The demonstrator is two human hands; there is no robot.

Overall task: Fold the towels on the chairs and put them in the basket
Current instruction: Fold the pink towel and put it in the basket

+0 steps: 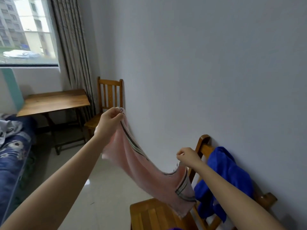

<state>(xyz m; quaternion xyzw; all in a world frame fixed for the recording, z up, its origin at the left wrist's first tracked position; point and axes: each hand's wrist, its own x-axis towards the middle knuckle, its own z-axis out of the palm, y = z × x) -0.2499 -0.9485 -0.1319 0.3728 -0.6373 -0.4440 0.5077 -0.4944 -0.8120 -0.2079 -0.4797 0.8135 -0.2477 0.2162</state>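
Head view: left hand [110, 121] at nine o'clock and right hand [187, 156] at five pinch the pink towel [141, 165] between their fingers, likely stretching it flat for folding.

A pink towel [141, 165] with dark stripes near its ends hangs in the air, pulled long and sagging in the middle. The left hand [111, 120] pinches its high corner and the right hand [187, 156] holds its lower edge. A blue towel [229, 178] lies bunched over the back of the near wooden chair [149, 214]. Another wooden chair [109, 97] stands farther along the wall.
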